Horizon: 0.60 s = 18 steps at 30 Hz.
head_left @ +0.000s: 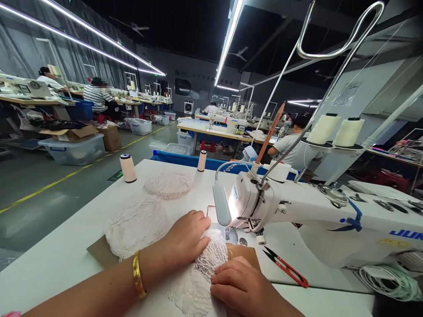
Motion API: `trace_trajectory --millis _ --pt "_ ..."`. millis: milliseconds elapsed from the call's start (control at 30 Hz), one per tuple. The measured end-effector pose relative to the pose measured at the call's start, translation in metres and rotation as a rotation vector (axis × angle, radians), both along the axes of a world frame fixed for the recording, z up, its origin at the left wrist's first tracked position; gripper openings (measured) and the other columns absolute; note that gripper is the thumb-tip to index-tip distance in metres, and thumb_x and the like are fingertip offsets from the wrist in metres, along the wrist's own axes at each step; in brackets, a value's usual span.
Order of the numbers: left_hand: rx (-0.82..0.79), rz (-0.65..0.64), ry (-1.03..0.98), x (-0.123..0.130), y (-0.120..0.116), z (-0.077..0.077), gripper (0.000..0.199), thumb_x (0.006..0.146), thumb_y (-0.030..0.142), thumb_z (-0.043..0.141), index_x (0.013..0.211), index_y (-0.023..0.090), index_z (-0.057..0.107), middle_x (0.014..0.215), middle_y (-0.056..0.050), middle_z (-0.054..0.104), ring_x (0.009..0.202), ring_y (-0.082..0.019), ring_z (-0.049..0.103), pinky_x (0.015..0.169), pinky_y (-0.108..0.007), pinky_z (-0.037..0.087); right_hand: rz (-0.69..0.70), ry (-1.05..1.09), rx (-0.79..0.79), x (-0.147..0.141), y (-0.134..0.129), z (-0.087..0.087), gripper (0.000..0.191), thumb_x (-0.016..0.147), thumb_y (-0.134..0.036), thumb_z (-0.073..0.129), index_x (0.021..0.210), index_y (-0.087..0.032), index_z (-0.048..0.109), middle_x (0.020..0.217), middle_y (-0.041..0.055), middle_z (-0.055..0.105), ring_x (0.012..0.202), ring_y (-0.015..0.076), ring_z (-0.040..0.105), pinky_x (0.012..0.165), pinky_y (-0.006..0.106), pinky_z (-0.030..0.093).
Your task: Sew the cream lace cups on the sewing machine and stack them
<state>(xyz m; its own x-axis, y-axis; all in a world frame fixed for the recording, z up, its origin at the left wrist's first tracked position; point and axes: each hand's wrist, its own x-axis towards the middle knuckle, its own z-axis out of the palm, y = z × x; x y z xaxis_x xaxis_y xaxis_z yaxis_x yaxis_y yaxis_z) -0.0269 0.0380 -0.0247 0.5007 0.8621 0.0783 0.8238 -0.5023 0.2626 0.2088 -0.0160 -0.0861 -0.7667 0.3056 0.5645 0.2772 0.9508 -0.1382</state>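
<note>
A piece of white openwork lace [214, 251] runs up to the presser foot of a white sewing machine [246, 198], under its lit lamp. My left hand [190, 235], a gold bangle on its wrist, has its fingers closed on the lace's left edge just short of the needle area. Closer to me, the curled fingers of my right hand [239, 284] hold the lace's right side. The fingertips of both hands are partly hidden. Brown card [246, 255] shows beside the lace. Red-handled thread snips [287, 268] lie right of my right hand.
Two lace stacks, a nearer one [139, 224] and a farther one [168, 184], lie left on the white table [49, 264]. Pink thread spools [128, 168] stand at its far edge. Cream cones [324, 128] sit behind the machine. Co-workers sit at other machines beyond.
</note>
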Motion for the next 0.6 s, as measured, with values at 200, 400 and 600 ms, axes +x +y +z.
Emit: trace_trajectory --millis 200,400,600 --pt "0.133 -0.131 -0.033 0.006 -0.001 -0.013 0.02 0.095 0.011 0.055 0.078 0.021 0.051 0.093 -0.006 0.065 0.087 -0.025 0.06 0.076 -0.037 0.044 0.063 -0.064 -0.142 0.001 -0.013 0.017 0.025 0.12 -0.036 0.043 0.112 -0.026 0.065 0.1 0.0004 0.081 0.095 0.0169 0.073 0.083 0.035 0.052" --pt "0.198 -0.215 -0.295 0.008 -0.006 -0.021 0.022 0.098 0.015 0.049 0.078 0.023 0.043 0.079 -0.001 0.057 0.071 -0.02 0.051 0.065 -0.033 0.036 -0.101 0.076 -0.307 0.009 -0.019 0.025 0.008 0.109 -0.028 0.056 0.104 -0.028 0.061 0.096 0.0004 0.072 0.088 0.019 0.066 0.076 0.032 0.053" --pt "0.265 -0.341 -0.511 0.01 -0.012 -0.029 0.017 0.103 0.019 0.046 0.088 0.024 0.048 0.083 0.0 0.061 0.075 -0.02 0.052 0.069 -0.033 0.038 -0.568 0.269 -0.396 0.009 -0.013 0.019 0.02 0.103 -0.031 0.063 0.122 -0.027 0.061 0.109 0.0054 0.072 0.098 0.0256 0.069 0.079 0.035 0.057"
